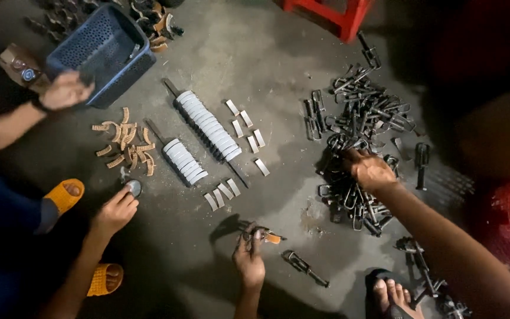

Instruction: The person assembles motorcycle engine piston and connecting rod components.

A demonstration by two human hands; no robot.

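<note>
Four hands are seen over a grey concrete floor (pixel 278 71). The person's left hand (pixel 250 260), near the lower edge at the middle, is closed around a small dark metal clamp with an orange-brown piece (pixel 265 236). The right hand (pixel 372 171), toward the right edge, is laid on a large pile of black metal brackets (pixel 358 118); whether its fingers are closed on one cannot be told.

Two other hands, a co-worker's, are seen at the left: one (pixel 65 90) is gripping the rim of a blue perforated basket (pixel 104 50) near the upper left corner, the other (pixel 115 211) is touching a small round grey piece (pixel 134 188).

At the middle, two rods are strung with pale grey curved plates: a long stack (pixel 208 125) and a short one (pixel 183 159). About ten loose grey plates (pixel 247 133) are scattered beside them. A heap of tan curved pieces (pixel 126 145) is lying left of the rods. One black clamp (pixel 304 267) lies near the lower edge. A red stool (pixel 332 15) stands at the upper edge.
</note>
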